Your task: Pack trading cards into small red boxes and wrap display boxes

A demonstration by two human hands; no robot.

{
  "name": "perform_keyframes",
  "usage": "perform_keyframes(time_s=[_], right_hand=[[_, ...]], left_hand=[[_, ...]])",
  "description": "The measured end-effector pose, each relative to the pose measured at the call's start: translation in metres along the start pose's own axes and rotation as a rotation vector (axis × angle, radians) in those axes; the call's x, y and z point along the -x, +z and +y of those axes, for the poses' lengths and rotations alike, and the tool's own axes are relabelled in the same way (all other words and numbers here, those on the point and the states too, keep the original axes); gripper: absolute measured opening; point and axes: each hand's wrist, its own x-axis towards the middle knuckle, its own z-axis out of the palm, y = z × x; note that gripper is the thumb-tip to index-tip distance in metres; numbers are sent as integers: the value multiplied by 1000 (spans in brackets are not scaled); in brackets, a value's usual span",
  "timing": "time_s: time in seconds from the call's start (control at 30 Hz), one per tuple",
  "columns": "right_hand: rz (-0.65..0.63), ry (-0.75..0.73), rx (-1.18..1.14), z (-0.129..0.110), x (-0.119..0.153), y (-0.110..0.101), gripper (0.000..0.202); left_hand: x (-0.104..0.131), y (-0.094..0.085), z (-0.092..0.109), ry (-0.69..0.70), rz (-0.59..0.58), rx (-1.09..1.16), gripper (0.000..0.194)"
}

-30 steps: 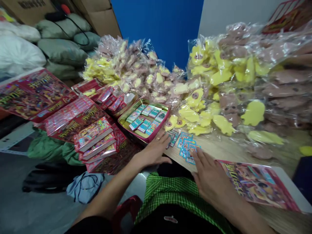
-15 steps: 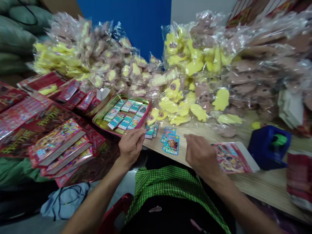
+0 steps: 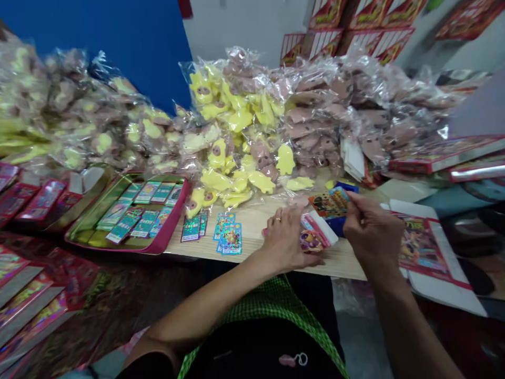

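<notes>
My left hand (image 3: 286, 237), with a ring on one finger, lies over the left part of a flat pink-and-white printed box (image 3: 315, 231) on the table, thumb at its near edge and fingers curled round it. To its right, my right hand (image 3: 371, 229) pinches a colourful orange-and-blue printed card (image 3: 327, 203) by its right end. Behind that card a dark blue tape dispenser (image 3: 338, 227) is partly hidden. Left of my left hand lie blue picture cards (image 3: 231, 238) and green cards (image 3: 191, 227).
An open tin (image 3: 168, 237) with several green cards stands left. Bagged yellow and brown figures (image 3: 244, 152) pile along the back. Red printed boxes (image 3: 31, 305) are stacked at the lower left. A larger printed carton (image 3: 426, 247) overhangs the table's right end.
The view has swung right. My left hand has crossed from beside the tin onto the pink-and-white box. My right hand has moved right and now holds the printed card.
</notes>
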Motion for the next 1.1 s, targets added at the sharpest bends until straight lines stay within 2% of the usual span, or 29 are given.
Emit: perform_keyframes(time_s=[0.07, 0.13, 0.23, 0.33, 0.4, 0.5, 0.67, 0.77, 0.83, 0.9, 0.97, 1.03, 1.1], right_hand=[[27, 35, 115, 16, -2, -8, 31], [21, 81, 124, 21, 0, -12, 26], [-31, 17, 22, 10, 3, -14, 12], [-51, -209, -69, -12, 0, -16, 8], [3, -345, -83, -24, -6, -19, 12], [77, -433, -73, -37, -12, -21, 17], [-76, -595, -54, -56, -9, -17, 22], [-200, -569, 58, -62, -5, -14, 17], [-275, -524, 33, -58, -2, -11, 17], [-275, -462, -118, -48, 4, -5, 21], [-220, -393, -267, -36, 11, 4, 30], [-160, -341, -329, -26, 17, 15, 33], [-137, -335, -339, -22, 19, 24, 30]], left_hand=[[-5, 13, 6, 11, -95, -89, 124], [-5, 15, 7, 15, -60, -83, 121], [2, 1, 3, 70, 99, -11, 117], [9, -14, 0, 97, 225, 18, 111], [12, -19, -1, 103, 296, 18, 111], [13, -20, -2, 176, 416, 4, 114], [8, -16, -6, 259, 648, -25, 108], [4, -9, -9, 217, 761, 9, 113], [3, -5, -13, 154, 763, 50, 118], [3, -2, -17, 88, 726, 99, 125], [4, -2, -21, 70, 704, 148, 129], [5, -5, -25, 111, 699, 203, 110], [5, -9, -27, 169, 719, 275, 71]])
